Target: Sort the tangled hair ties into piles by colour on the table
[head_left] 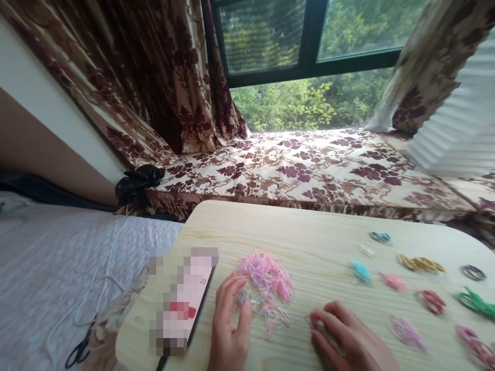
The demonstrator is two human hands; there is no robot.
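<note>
A tangled heap of small pink, blue and yellow elastic bands [266, 281] lies on a light wooden table [294, 226]. My left hand [231, 324] rests at the heap's left edge, fingers spread and tips touching the bands. To the heap's right my right hand [348, 337] lies on the tabletop with fingers curled and pressed down near a few loose bands; what is under the fingertips is hidden.
Small sorted piles lie on the right: blue [361, 271], pink [393, 281], yellow [421, 264], red [432, 301], green [477, 303], purple [406, 332]. A phone [185, 304] lies on the table's left. Scissors [79, 351] and a white cable [93, 288] lie on the bed.
</note>
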